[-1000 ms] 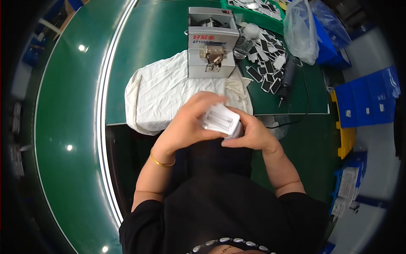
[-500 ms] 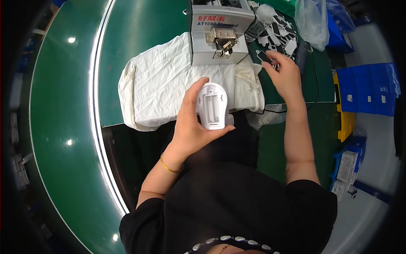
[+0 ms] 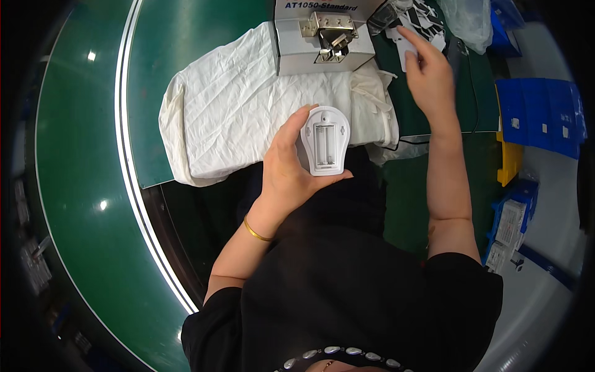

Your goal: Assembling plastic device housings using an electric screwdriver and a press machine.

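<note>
My left hand (image 3: 288, 158) grips a white rounded plastic housing (image 3: 340, 141) by its sides, thumb and fingers around it. Its open battery compartment faces up, with metal contacts at one end. Out to the right, my right hand (image 3: 431, 80) has a flat white plastic piece (image 3: 403, 51) between thumb and index finger, beside a pile of similar white and black pieces (image 3: 424, 22). The right hand's other fingers are partly hidden.
A grey tabletop machine (image 3: 297, 49) with a metal head stands ahead. White cloth (image 3: 229, 105) covers the work surface before it. A clear plastic bag (image 3: 468, 22) lies beyond the pile; blue bins (image 3: 539, 115) stand at right. A green conveyor (image 3: 74, 149) runs along the left.
The whole view has shifted. My left hand and the housing sit slightly further right and higher. At my right hand, a white face shows now where a black-faced piece showed before.
</note>
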A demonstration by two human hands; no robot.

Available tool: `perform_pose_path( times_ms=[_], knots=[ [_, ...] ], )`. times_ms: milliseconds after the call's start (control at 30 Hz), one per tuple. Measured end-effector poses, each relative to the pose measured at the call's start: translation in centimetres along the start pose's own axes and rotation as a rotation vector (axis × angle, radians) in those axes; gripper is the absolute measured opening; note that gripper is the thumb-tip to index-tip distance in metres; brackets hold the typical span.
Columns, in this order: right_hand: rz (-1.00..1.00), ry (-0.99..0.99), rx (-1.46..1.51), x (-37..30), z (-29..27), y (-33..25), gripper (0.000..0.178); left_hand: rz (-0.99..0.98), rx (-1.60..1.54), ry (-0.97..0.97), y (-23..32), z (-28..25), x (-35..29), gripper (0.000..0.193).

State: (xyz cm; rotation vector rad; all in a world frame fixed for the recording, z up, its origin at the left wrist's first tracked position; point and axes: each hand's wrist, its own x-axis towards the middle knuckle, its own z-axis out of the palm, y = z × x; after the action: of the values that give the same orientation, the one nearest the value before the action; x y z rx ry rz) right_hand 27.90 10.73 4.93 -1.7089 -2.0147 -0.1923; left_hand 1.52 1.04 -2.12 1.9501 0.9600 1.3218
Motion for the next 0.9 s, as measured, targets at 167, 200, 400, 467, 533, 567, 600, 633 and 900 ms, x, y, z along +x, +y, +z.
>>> perform_pose_path(
  times_ms=[167,200,400,467,533,567,600,633,900],
  knots=[
    [0.305,-0.213,1.073,-4.0,-3.5,-7.1,0.028,0.005,-0.007,0.045,-0.1,0.2,0.0,0.118],
    [0.331,-0.283,1.149,-4.9,-3.6,-8.3,0.028,0.009,-0.018,0.088,0.0,0.2,0.0,0.116],
    [0.354,-0.435,1.176,-7.4,-2.1,-10.8,0.027,-0.007,-0.005,0.107,0.1,0.7,0.2,0.115],
    [0.367,-0.379,1.221,-7.5,-1.7,-11.1,0.026,-0.020,-0.013,0.112,-0.1,0.8,-0.1,0.115],
    [0.407,-0.426,1.169,-7.7,-1.9,-11.3,0.028,-0.031,-0.016,0.116,-0.1,0.9,-0.2,0.115],
    [0.449,-0.468,1.113,-7.7,-2.0,-11.3,0.030,-0.027,0.000,0.117,0.0,0.9,-0.2,0.115],
    [0.447,-0.469,1.113,-7.8,-1.8,-10.9,0.030,-0.023,0.016,0.118,0.0,0.9,-0.2,0.115],
    [0.138,-0.339,0.841,-7.8,-1.3,-10.0,0.034,-0.023,0.018,0.119,0.0,1.0,-0.2,0.115],
    [0.018,-0.275,0.699,-8.4,-0.1,-9.4,0.048,-0.082,-0.007,0.100,0.6,0.8,-0.1,0.112]
  ],
)
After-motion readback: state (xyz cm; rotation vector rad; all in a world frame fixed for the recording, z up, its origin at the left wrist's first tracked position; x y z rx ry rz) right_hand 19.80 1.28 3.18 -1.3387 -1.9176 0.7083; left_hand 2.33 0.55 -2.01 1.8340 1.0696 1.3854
